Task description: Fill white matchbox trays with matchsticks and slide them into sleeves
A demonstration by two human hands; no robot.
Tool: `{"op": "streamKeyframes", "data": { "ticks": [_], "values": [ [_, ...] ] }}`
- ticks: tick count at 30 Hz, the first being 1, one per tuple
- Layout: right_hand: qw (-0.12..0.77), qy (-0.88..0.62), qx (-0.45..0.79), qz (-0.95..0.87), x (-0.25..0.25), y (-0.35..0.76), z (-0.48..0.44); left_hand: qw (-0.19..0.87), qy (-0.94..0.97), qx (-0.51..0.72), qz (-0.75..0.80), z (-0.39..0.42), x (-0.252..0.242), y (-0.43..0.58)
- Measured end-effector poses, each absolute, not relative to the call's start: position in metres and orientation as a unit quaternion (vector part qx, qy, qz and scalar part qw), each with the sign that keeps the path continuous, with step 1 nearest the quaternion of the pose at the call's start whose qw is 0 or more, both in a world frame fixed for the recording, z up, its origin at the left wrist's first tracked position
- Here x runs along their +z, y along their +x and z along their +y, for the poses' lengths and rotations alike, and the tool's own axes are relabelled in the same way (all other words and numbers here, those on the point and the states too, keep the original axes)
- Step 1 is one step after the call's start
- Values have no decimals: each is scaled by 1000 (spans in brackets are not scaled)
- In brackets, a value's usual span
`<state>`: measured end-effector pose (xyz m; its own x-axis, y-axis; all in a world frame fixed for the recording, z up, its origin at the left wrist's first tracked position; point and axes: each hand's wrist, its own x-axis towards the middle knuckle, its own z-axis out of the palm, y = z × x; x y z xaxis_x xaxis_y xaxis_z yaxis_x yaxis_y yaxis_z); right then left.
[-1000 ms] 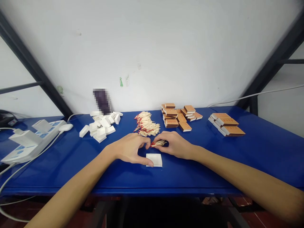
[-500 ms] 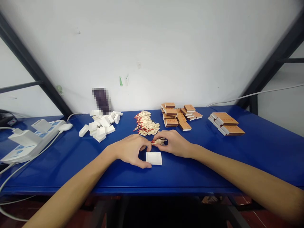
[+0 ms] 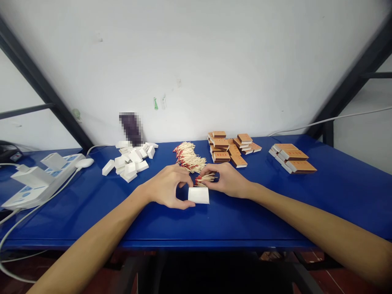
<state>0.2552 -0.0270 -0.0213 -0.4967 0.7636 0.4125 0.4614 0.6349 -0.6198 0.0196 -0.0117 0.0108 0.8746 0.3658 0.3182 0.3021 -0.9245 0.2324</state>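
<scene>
A small white tray (image 3: 199, 195) lies on the blue table in front of me, its inside facing up. The thumb and fingers of my left hand (image 3: 171, 188) are closed on its left end. Just beyond the tray, my right hand (image 3: 228, 179) pinches a bunch of matches (image 3: 207, 178) with red heads pointing left. Behind both hands lies a loose pile of matches (image 3: 190, 157). No matches show inside the tray.
White trays (image 3: 130, 161) are heaped at the back left, beside a blurred dark object. Orange matchbox covers (image 3: 234, 154) are piled right of the matches. Matchboxes (image 3: 294, 157) are stacked farther right. A power strip (image 3: 58, 169) with plugs and cables lies at the left.
The white tray and my left hand have moved away from me, toward the matches. My right hand has shifted slightly with its bunch, which now shows more red heads.
</scene>
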Motion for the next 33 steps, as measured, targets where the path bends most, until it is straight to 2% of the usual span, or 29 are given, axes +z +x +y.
{"op": "streamKeyframes", "data": {
  "ticks": [7, 13, 18, 24, 33],
  "values": [
    [353, -365, 213, -835, -18, 259, -24, 54, 968, 183, 166, -12, 10, 21],
    [345, -361, 245, -831, -11, 259, -29, 118, 964, 105, 213, -14, 7, 25],
    [280, -336, 268, -859, 1, 255, -46, 139, 958, 98, 229, -13, 4, 26],
    [216, -319, 215, -897, 3, 252, -54, 150, 955, 109, 231, -13, 2, 28],
    [195, -302, 183, -915, -3, 250, -58, 168, 950, 119, 234, -13, 0, 29]
  ]
}}
